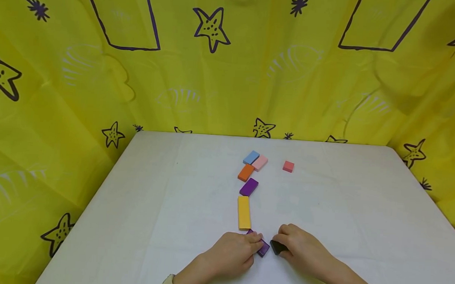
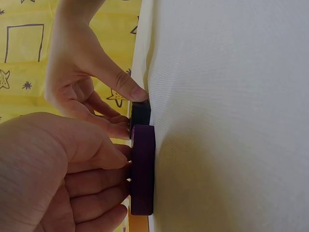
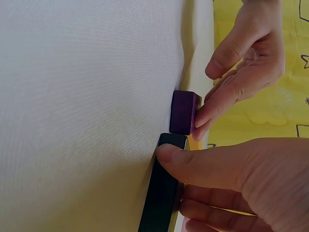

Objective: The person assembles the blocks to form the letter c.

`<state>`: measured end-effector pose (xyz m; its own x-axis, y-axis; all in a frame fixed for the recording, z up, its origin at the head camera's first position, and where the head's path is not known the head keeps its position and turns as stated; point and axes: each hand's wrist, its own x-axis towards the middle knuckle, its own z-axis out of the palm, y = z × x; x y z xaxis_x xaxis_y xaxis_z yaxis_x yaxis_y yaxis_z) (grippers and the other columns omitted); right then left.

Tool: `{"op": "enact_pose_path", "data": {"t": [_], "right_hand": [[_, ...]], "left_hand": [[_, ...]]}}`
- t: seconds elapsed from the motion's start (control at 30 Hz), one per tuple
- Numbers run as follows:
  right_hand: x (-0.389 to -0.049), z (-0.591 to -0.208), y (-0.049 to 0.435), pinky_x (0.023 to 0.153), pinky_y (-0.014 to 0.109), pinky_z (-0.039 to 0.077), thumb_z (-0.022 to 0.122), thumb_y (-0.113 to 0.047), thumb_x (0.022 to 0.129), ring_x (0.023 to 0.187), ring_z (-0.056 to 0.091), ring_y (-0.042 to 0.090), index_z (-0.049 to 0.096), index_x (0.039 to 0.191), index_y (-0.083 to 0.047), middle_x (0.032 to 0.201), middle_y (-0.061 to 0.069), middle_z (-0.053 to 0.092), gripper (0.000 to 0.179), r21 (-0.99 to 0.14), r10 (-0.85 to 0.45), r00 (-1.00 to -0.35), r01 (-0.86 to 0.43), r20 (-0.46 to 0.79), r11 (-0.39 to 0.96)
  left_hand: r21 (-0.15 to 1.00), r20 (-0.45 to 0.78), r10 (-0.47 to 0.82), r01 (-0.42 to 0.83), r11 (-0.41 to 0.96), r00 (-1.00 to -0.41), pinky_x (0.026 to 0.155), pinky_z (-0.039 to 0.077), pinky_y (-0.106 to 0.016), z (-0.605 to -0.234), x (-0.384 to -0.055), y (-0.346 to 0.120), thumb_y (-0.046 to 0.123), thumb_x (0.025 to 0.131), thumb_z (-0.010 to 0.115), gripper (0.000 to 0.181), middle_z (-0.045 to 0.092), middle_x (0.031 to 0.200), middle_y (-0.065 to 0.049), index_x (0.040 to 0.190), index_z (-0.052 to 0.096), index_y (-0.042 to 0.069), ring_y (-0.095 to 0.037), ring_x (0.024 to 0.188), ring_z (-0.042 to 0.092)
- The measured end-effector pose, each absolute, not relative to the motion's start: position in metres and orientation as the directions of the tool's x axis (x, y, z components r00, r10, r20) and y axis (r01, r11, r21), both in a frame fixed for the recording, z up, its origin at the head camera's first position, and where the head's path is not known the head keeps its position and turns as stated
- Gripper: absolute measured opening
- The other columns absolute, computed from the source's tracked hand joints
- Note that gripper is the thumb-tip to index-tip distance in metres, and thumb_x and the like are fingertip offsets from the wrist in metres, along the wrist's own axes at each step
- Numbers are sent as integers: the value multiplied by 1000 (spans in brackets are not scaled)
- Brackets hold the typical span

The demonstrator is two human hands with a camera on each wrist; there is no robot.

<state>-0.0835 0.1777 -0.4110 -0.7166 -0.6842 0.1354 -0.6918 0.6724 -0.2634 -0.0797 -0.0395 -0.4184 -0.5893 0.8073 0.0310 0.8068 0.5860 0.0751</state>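
A dark purple block [image 1: 263, 249] lies flat on the white table at the lower middle. My left hand [image 1: 232, 251] rests its fingertips on the top of this block, and the left wrist view shows the thumb apart from it. My right hand [image 1: 303, 251] pinches a black block [image 1: 277, 247] between thumb and fingers, just right of the purple one. In the right wrist view the thumb presses along the side of the black block [image 3: 164, 183], whose end is close by the purple block [image 3: 183, 112]. A yellow block [image 1: 244, 213] lies just beyond the purple block.
Farther up the table [image 1: 131, 205] lie another purple block [image 1: 249, 187], an orange block [image 1: 246, 172], a pink block [image 1: 260, 163] and a blue block [image 1: 251, 157]. A small red block [image 1: 288, 166] sits apart on the right. Yellow patterned cloth [image 1: 230, 82] hangs around the table.
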Motion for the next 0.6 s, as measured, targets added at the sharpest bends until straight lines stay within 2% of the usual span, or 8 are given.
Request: {"op": "enact_pose_path", "data": {"t": [0.6], "right_hand": [[-85,-410,176,72,28,49,78,-5,67,83,52,12,71,91,-5,87,-6,56,25,-272,-695,-704,-704,148,656]], "left_hand": [[95,12,807,804,587,-590,84,44,-19,-418,-81,-41,21,87,57,35,56,125,3,121,62,14,-3,116,47]]}}
